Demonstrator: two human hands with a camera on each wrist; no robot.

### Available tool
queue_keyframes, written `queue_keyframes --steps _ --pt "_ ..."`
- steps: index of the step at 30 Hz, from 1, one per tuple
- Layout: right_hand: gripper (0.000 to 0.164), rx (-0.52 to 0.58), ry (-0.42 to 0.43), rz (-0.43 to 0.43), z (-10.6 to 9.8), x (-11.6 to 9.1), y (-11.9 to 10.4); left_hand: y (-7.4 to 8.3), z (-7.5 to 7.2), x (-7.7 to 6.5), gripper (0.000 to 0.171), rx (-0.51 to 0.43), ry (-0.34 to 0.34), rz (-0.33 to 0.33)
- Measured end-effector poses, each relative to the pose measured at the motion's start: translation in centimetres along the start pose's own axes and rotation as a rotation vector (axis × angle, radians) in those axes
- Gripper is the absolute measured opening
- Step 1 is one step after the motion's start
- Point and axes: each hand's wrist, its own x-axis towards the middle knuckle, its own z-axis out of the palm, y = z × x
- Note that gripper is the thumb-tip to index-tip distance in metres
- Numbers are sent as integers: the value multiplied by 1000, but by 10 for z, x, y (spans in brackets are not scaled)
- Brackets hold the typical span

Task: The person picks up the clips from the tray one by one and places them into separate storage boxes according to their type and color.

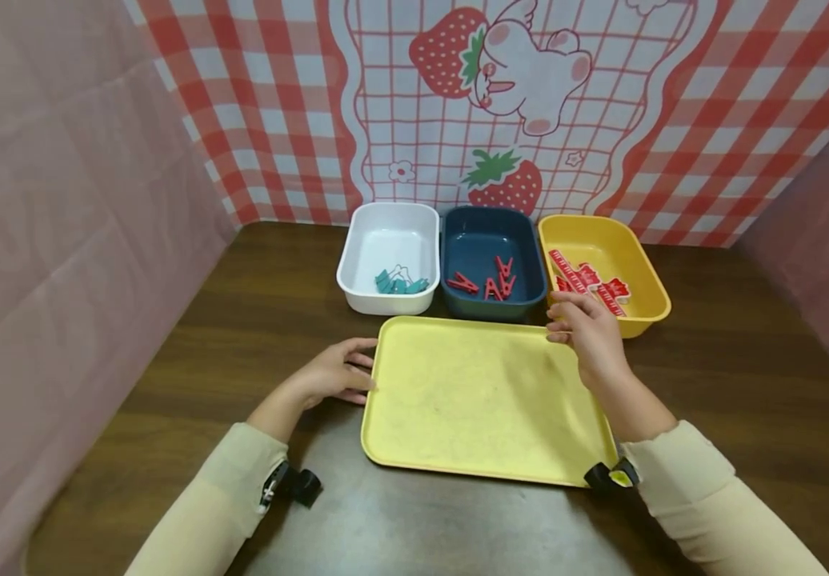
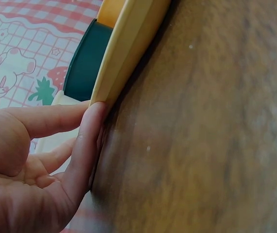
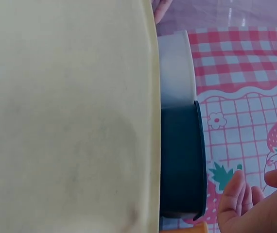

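Note:
My left hand (image 1: 331,374) lies beside the left edge of a pale yellow tray (image 1: 482,400). In the left wrist view, its thumb and a finger touch the outer side of the tray rim (image 2: 124,53). Above the tray's far right corner hovers my right hand (image 1: 594,336), close to the front wall of a yellow bin (image 1: 641,300). Its fingers bend loosely with nothing seen between them, and the right wrist view shows a gap between thumb and fingers (image 3: 233,194). Red and white printed pieces (image 1: 587,280) lie in the yellow bin, partly behind this hand.
Left of the yellow bin stand a dark blue bin (image 1: 482,224) with several red clothespins (image 1: 504,284) and a white bin (image 1: 389,220) with teal binder clips (image 1: 400,282). A checked strawberry cloth (image 1: 278,112) hangs behind. The wooden table (image 1: 242,296) extends on both sides.

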Motion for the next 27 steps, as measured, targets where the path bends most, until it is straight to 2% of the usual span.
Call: queue_keyframes --steps 7,20,27 --pt "13 37 15 -25 -9 -7 2 0 -2 -1 70 6 2 1" --pt "23 -62 50 -1 -25 -20 15 -5 -10 -2 68 16 13 -10" --pt "13 -63 62 5 -36 -25 23 -4 -11 -3 68 12 18 -16"
